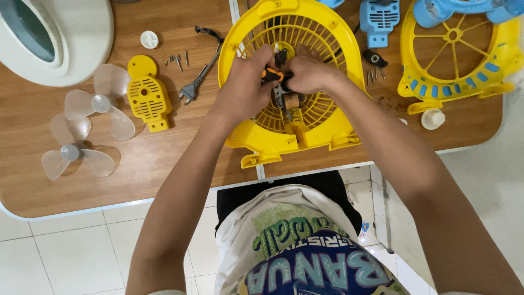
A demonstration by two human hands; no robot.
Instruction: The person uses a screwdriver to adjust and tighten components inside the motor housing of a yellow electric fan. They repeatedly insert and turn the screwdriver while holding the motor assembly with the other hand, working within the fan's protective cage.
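While the yellow fan grille (305, 117) lay flat near the table (164, 158) edge, the left hand (245, 87) and right hand (311, 71) met over its hub, fingers (262, 60) closed together around an orange-handled tool (271, 75) above the small motor (289, 101). At nine o'clock from the grille lay a black plug (188, 93), loose screws (177, 59), a yellow motor cover (147, 95) and two clear fan blades (87, 131); at two o'clock sat a yellow-and-blue grille (464, 60).

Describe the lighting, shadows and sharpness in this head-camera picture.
Head view: even, soft light; faint shadows beside the clear fan blades and plug; mild glare on the white tiles; both hands and yellow fan grille sharp; edges slightly wide-angle curved.
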